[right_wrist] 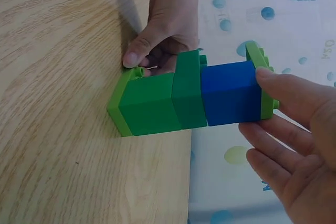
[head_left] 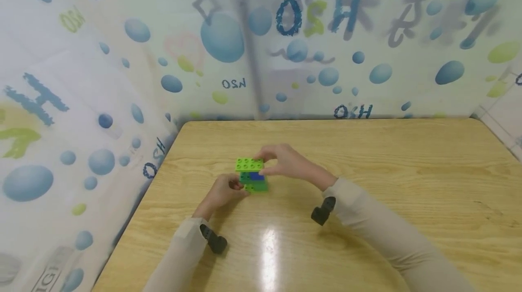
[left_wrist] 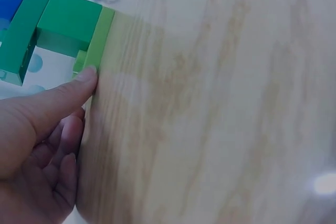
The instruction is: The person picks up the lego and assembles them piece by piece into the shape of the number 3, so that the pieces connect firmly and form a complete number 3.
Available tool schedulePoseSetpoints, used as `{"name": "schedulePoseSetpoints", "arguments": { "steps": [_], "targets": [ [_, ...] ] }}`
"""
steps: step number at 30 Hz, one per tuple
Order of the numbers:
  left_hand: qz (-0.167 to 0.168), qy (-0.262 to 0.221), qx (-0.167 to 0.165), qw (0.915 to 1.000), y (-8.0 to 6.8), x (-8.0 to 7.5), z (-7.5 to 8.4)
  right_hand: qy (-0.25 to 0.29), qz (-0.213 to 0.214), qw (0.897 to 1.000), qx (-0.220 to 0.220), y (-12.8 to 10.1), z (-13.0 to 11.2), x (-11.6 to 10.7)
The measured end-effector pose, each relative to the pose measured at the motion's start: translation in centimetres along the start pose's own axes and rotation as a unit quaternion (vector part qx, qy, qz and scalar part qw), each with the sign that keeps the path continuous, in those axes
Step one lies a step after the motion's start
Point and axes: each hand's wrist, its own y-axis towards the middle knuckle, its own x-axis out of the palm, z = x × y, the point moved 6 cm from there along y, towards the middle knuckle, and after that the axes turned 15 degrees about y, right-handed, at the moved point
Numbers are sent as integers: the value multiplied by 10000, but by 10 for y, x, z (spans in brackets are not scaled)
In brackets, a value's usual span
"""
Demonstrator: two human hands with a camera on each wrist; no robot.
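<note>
A small block stack [head_left: 251, 176] stands on the wooden table [head_left: 367, 169]. It has a light green base plate [right_wrist: 116, 103], green blocks [right_wrist: 152, 103], a blue block [right_wrist: 231, 95] and a light green top plate [head_left: 249, 164]. My left hand [head_left: 238, 187] grips the stack at its base. Its thumb [left_wrist: 84, 80] presses the base plate's edge [left_wrist: 102, 35], and its fingers curl behind. My right hand [head_left: 263, 163] pinches the top plate [right_wrist: 268, 109], thumb on one side. In the right wrist view the lower fingers hang loosely under the stack.
A plastic curtain printed with blue bubbles [head_left: 220, 38] closes off the table's back and left sides. The table's left edge [head_left: 134, 224] runs close to my left arm. Black wrist mounts [head_left: 324, 210] [head_left: 214, 240] sit on both sleeves. A glare spot [head_left: 269, 246] shines near the front.
</note>
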Motion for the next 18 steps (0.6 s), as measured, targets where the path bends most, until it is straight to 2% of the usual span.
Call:
{"name": "schedulePoseSetpoints", "arguments": {
  "steps": [9,18],
  "targets": [
    [-35,67,110,9999,-2,1,3,206,-118,9997,62,1,-2,-1],
    [-118,51,-19,9999,-6,-5,7,357,5,9994,20,-3,-3,-8]
  ]
}}
